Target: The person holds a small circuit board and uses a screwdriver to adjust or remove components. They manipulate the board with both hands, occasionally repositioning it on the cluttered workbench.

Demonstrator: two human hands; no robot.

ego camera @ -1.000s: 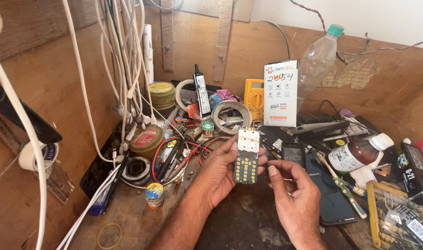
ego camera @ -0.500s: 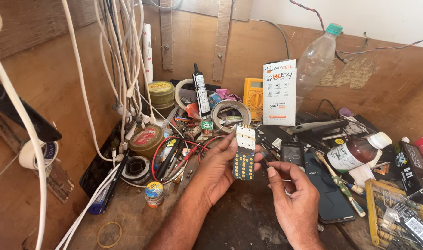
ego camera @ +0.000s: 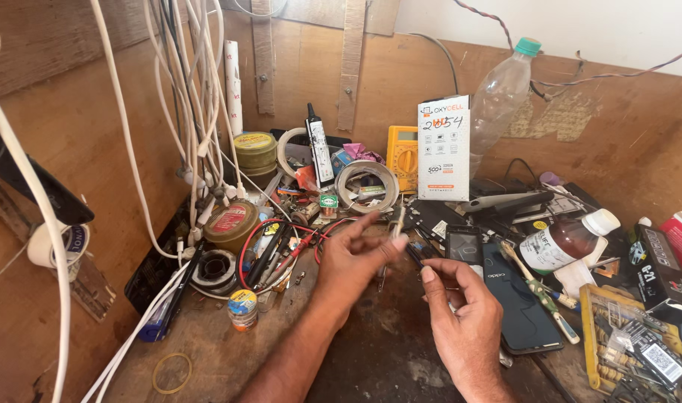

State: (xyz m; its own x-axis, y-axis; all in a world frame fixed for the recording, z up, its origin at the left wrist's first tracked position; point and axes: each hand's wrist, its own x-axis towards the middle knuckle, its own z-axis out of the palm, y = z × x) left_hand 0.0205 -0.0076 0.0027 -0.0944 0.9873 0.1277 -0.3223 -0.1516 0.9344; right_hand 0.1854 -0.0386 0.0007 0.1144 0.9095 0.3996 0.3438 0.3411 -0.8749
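Thin board (ego camera: 395, 233), a pale flat piece seen edge-on, is pinched upright between the thumb and fingertips of the left hand (ego camera: 356, 257), raised off the bench between the two hands. The right hand (ego camera: 460, 306) sits just beside it, with its thumb and forefinger curled towards a small dark piece (ego camera: 414, 257) at the board's lower edge. Whether they grip that piece cannot be told. The board is bare and outside any casing, and no tool touches it, so the work appears to be at the stage of handling and inspection, with refitting not yet done. To the right of the right hand lie a black phone (ego camera: 523, 306), face up, and a toothbrush (ego camera: 538, 287). A smaller dark handset (ego camera: 464, 242) lies just beyond its fingertips. Red and black leads (ego camera: 281, 250) and a round tin (ego camera: 231, 224) lie to the left of the left hand, and a yellow multimeter (ego camera: 403, 153) stands well beyond both hands
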